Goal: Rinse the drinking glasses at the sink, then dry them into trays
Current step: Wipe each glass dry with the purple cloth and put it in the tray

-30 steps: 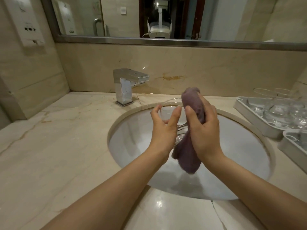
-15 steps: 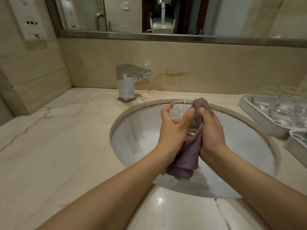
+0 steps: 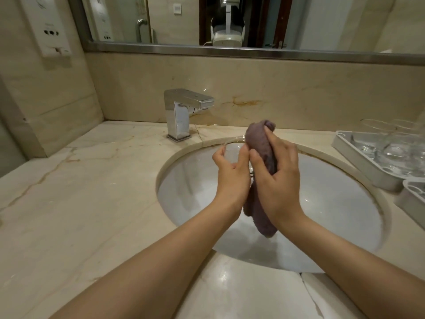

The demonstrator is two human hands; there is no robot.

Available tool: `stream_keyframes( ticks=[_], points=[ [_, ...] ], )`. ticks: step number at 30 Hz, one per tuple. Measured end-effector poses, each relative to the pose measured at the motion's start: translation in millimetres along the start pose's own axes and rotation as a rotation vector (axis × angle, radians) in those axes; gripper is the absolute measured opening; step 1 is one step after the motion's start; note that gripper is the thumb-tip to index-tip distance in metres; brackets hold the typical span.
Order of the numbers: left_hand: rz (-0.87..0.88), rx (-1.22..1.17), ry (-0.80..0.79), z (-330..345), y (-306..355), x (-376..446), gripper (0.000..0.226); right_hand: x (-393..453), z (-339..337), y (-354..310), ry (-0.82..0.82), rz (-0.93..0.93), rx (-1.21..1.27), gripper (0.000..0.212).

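while the tap point(image 3: 184, 111) stands dry and no water runs, you are in the drying step: a clear drinking glass point(image 3: 232, 151) is held over the sink point(image 3: 188, 180) and a purple cloth point(image 3: 261, 148) is being worked against it. the rinse for this glass looks done, judging by where your hands are and what they hold.

your left hand point(image 3: 232, 178) has its grip curled round the glass — thumb on the near left side, fingers wrapped on the right, the rim showing just above them. the glass is upright or close to it; its lower part is hidden behind the hand. your right hand point(image 3: 278, 178) is closed round the cloth, fingers folded over the bunched fabric, which sticks up above the fingertips and hangs down below the wrist. the cloth presses against the right side of the glass; whether any of it is inside the glass i cannot tell.

the next move, as i judge it, calls for turning the glass in the left grip so the cloth reaches all round, then carrying it right to the grey tray point(image 3: 358, 157) on the tabletop point(image 3: 92, 192), where other glasses point(image 3: 391, 146) already stand. a second tray point(image 3: 411, 201) sits just in front of it — partly out of view. keep the left hold firm, since wet glass slips easily.
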State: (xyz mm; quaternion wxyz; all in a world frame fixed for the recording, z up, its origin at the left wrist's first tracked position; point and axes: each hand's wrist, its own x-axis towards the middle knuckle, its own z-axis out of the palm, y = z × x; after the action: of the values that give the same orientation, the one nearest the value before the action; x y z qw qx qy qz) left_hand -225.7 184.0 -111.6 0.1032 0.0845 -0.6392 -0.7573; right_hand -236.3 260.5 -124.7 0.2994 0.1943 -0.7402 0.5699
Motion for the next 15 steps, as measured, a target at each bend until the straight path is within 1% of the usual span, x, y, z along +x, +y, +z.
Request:
stream_keyframes(
  ticks=[2,3,4,6,7,8,10,12,15],
  points=[
    [0.036,0.024,-0.015,1,-1,-1,0.062,4,-1,-1,0.037,0.027,0.017,0.044],
    [0.059,0.038,-0.028,2,-1,-2,0.061,8,-3,-3,0.053,0.080,0.060,0.041],
    [0.078,0.054,-0.045,3,-1,-2,0.060,12,-6,-3,0.068,0.161,0.127,0.036],
    [0.104,0.075,-0.086,5,-1,-5,0.058,19,-13,-2,0.071,0.401,0.351,0.021],
    [0.113,0.084,-0.101,6,-1,-6,0.056,20,-16,-2,0.064,0.517,0.460,0.020],
    [0.120,0.091,-0.113,7,-1,-7,0.054,21,-18,-1,0.056,0.593,0.526,0.023],
    [0.109,0.077,-0.126,6,1,-9,0.054,21,-19,-2,0.067,0.640,0.555,0.027],
    [0.069,0.068,-0.131,4,5,-9,0.056,20,-17,-5,0.096,0.615,0.544,0.020],
    [0.059,0.095,-0.105,2,6,-9,0.077,18,-15,-9,0.092,0.578,0.535,0.015]
  ],
)
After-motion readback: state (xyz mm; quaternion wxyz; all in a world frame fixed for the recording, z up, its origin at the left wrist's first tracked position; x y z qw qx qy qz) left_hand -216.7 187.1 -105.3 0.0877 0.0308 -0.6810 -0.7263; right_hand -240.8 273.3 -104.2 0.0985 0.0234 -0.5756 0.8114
